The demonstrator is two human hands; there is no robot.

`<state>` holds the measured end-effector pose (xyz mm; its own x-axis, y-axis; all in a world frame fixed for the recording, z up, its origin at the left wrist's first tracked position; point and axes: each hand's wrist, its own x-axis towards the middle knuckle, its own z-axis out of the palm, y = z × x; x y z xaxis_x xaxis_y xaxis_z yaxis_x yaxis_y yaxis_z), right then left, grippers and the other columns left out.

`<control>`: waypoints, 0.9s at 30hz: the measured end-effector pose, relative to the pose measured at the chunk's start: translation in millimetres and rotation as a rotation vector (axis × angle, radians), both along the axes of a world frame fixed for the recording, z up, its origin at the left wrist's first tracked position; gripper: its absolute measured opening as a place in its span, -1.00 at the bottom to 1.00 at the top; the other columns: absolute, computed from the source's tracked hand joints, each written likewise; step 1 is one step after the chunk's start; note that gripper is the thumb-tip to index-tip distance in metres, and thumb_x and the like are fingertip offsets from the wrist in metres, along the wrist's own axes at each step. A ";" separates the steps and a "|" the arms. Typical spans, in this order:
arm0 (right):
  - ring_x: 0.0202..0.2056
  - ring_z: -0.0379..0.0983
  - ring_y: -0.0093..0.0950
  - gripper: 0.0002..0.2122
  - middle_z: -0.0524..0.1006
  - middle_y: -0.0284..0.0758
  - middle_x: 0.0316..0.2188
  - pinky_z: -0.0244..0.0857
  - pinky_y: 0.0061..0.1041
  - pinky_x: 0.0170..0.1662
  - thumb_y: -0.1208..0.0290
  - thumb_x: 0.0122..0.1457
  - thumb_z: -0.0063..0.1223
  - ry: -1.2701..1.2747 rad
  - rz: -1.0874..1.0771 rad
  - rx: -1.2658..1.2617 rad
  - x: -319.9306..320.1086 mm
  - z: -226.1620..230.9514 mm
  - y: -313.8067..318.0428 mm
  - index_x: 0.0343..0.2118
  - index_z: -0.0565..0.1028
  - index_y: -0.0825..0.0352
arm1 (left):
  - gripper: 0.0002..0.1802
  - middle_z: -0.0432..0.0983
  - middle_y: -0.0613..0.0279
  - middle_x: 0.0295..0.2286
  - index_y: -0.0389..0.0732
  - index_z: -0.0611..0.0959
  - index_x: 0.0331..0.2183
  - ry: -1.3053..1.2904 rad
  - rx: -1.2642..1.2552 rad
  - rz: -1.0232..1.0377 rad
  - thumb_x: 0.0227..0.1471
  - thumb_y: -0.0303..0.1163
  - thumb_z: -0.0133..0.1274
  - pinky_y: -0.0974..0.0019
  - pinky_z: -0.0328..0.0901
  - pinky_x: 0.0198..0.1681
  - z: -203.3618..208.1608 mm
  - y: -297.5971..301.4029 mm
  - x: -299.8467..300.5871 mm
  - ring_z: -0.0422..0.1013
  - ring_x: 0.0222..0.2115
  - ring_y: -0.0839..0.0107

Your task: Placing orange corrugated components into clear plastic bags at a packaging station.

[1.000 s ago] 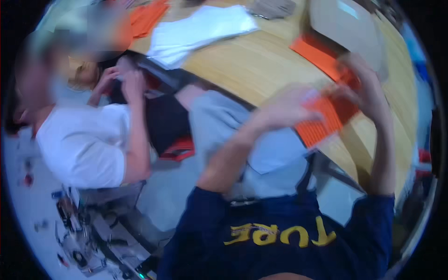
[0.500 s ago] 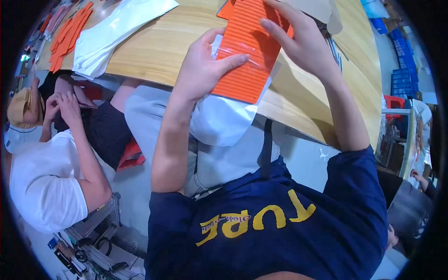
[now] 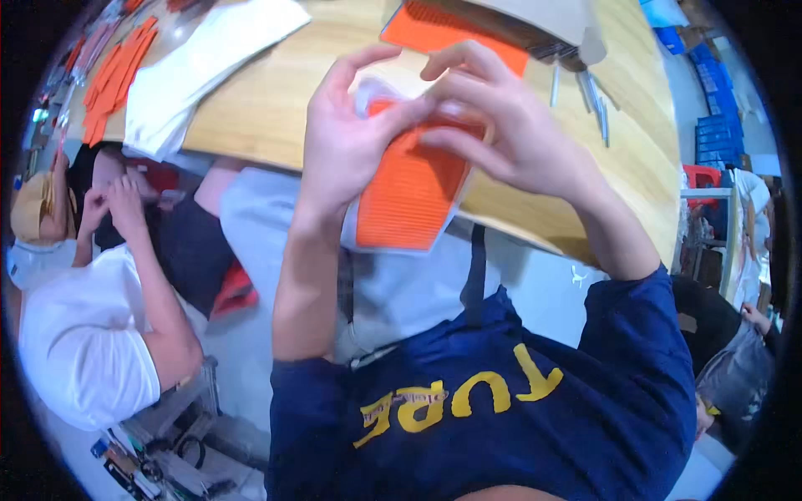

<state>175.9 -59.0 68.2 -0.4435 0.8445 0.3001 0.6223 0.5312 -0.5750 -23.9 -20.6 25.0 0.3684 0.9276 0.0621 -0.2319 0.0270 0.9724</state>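
Observation:
A ribbed orange sheet (image 3: 409, 196) sits inside a clear plastic bag (image 3: 351, 224) in front of me, its lower end past the table's near edge. My left hand (image 3: 347, 138) is closed on the bag's upper left side, the thumb lying across its front. From the right, my right hand (image 3: 510, 125) is bent over the bag's upper edge, thumb and fingers closed on it. Both hands meet near the top, slightly blurred by motion, and hide part of the bag's mouth. Beyond them another orange sheet (image 3: 455, 35) lies flat on the table.
White plastic bags (image 3: 209, 75) and orange strips (image 3: 121, 75) lie on the wooden table (image 3: 259, 113) to the left. Thin metal rods (image 3: 597, 104) lie near a cardboard box (image 3: 543, 21) at the back right. A person in a white shirt (image 3: 92, 334) sits on my left.
The orange sheet has slid down into the bag and come nearer to me. My right hand has left the sheet's far end and now grips the bag's top beside my left hand.

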 end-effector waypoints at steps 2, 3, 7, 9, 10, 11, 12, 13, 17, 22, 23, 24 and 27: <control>-0.04 0.36 -0.24 -0.90 0.39 -0.22 -0.01 0.33 -0.28 0.02 0.47 0.18 0.19 0.053 0.078 0.100 10.8 -10.9 9.9 -0.24 0.57 0.26 | -0.37 0.58 0.02 -0.23 -0.28 0.47 0.09 0.020 0.022 0.000 -0.07 -0.67 0.23 0.39 0.47 -0.19 0.5 5.1 3.7 0.54 -0.27 0.33; -0.04 0.36 -0.22 -0.92 0.38 -0.22 -0.01 0.33 -0.26 0.03 0.47 0.18 0.19 0.084 0.111 0.110 15.9 -12.8 14.6 -0.27 0.59 0.25 | -0.36 0.55 0.00 -0.18 -0.28 0.47 0.08 0.039 0.075 0.015 -0.10 -0.71 0.18 0.36 0.46 -0.13 0.6 6.5 6.0 0.52 -0.23 0.32; -0.02 0.34 -0.32 -0.95 0.39 -0.28 -0.03 0.28 -0.36 0.08 0.48 0.19 0.24 0.163 0.168 -0.035 15.4 1.8 13.5 -0.31 0.62 0.28 | -0.38 0.51 -0.03 -0.12 -0.29 0.47 0.06 -0.022 -0.012 0.044 -0.12 -0.75 0.13 0.33 0.45 -0.06 3.3 -5.6 -0.8 0.51 -0.18 0.26; -0.03 0.34 -0.34 -0.95 0.40 -0.30 -0.04 0.28 -0.38 0.06 0.47 0.20 0.23 0.180 0.143 -0.096 20.3 7.6 15.9 -0.30 0.62 0.28 | -0.40 0.52 -0.03 -0.13 -0.29 0.47 0.06 0.000 0.037 0.030 -0.08 -0.73 0.15 0.32 0.45 -0.06 4.6 -3.5 2.0 0.51 -0.19 0.27; -0.05 0.35 -0.35 -0.95 0.41 -0.30 -0.06 0.29 -0.39 0.03 0.46 0.23 0.21 0.195 0.160 -0.142 20.8 7.4 15.1 -0.31 0.63 0.29 | -0.45 0.53 -0.01 -0.15 -0.29 0.47 0.05 -0.068 -0.025 -0.020 -0.02 -0.70 0.16 0.33 0.45 -0.09 3.1 -7.4 1.3 0.51 -0.21 0.31; -0.07 0.36 -0.37 -0.93 0.42 -0.30 -0.08 0.30 -0.41 0.00 0.44 0.25 0.19 0.210 0.178 -0.188 23.1 9.9 15.7 -0.31 0.63 0.30 | -0.51 0.53 0.01 -0.18 -0.29 0.47 0.04 -0.134 -0.086 -0.073 0.05 -0.66 0.17 0.35 0.45 -0.11 4.3 -5.9 4.5 0.50 -0.23 0.34; -0.07 0.36 -0.37 -0.93 0.42 -0.30 -0.08 0.30 -0.41 0.00 0.44 0.25 0.19 0.206 0.177 -0.169 22.2 10.8 14.4 -0.31 0.63 0.30 | -0.51 0.53 0.01 -0.18 -0.29 0.47 0.04 -0.134 -0.068 -0.077 0.05 -0.66 0.17 0.35 0.45 -0.11 5.1 -5.5 7.0 0.50 -0.23 0.34; -0.10 0.37 -0.38 -0.92 0.43 -0.30 -0.11 0.31 -0.43 -0.02 0.43 0.25 0.20 0.229 0.133 -0.140 21.9 12.5 13.3 -0.30 0.62 0.31 | -0.54 0.54 0.03 -0.20 -0.29 0.47 0.03 -0.143 -0.047 -0.032 0.08 -0.64 0.17 0.36 0.45 -0.13 5.0 -5.7 11.6 0.50 -0.25 0.36; -0.18 0.42 -0.43 -0.87 0.48 -0.28 -0.17 0.33 -0.48 -0.08 0.39 0.27 0.20 0.303 -0.001 -0.068 26.0 10.5 3.9 -0.27 0.61 0.35 | -0.62 0.55 0.09 -0.27 -0.28 0.48 0.01 -0.172 0.001 0.101 0.16 -0.57 0.17 0.41 0.45 -0.22 -4.4 -6.5 23.5 0.49 -0.32 0.41; -0.33 0.48 -0.49 -0.80 0.54 -0.25 -0.30 0.38 -0.49 -0.17 0.35 0.26 0.22 0.348 -0.260 -0.607 38.8 6.9 -5.2 -0.22 0.57 0.40 | -0.73 0.55 0.12 -0.35 -0.30 0.53 -0.07 -0.371 -0.251 0.164 0.21 -0.49 0.17 0.49 0.41 -0.32 -10.2 -1.2 18.9 0.47 -0.39 0.47; -0.34 0.49 -0.50 -0.78 0.56 -0.24 -0.32 0.40 -0.50 -0.19 0.34 0.25 0.23 0.445 -0.288 -0.652 36.4 -2.2 -3.1 -0.20 0.56 0.41 | -0.75 0.55 0.13 -0.35 -0.31 0.54 -0.10 -0.311 -0.215 0.131 0.21 -0.48 0.17 0.50 0.41 -0.33 -16.8 1.5 10.1 0.47 -0.40 0.47; -0.36 0.51 -0.51 -0.77 0.57 -0.24 -0.34 0.41 -0.50 -0.21 0.34 0.24 0.24 0.541 -0.344 -0.694 41.3 -13.8 -3.9 -0.19 0.56 0.42 | -0.78 0.55 0.13 -0.36 -0.32 0.55 -0.12 -0.257 -0.187 0.072 0.22 -0.47 0.17 0.51 0.40 -0.34 -25.7 7.0 10.9 0.47 -0.41 0.48; -0.39 0.54 -0.52 -0.74 0.60 -0.23 -0.38 0.44 -0.51 -0.25 0.34 0.23 0.26 0.737 -0.454 -0.775 46.4 -38.3 -6.5 -0.16 0.54 0.43 | -0.82 0.55 0.14 -0.38 -0.33 0.57 -0.18 -0.148 -0.132 -0.043 0.22 -0.46 0.16 0.52 0.39 -0.36 -41.1 17.8 12.9 0.46 -0.43 0.50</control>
<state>222.4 -65.4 30.0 0.0144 0.9515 -0.3072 0.0446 -0.3076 -0.9505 -11.1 -2.8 -16.1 0.4040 0.9148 -0.0027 -0.3680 0.1652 0.9150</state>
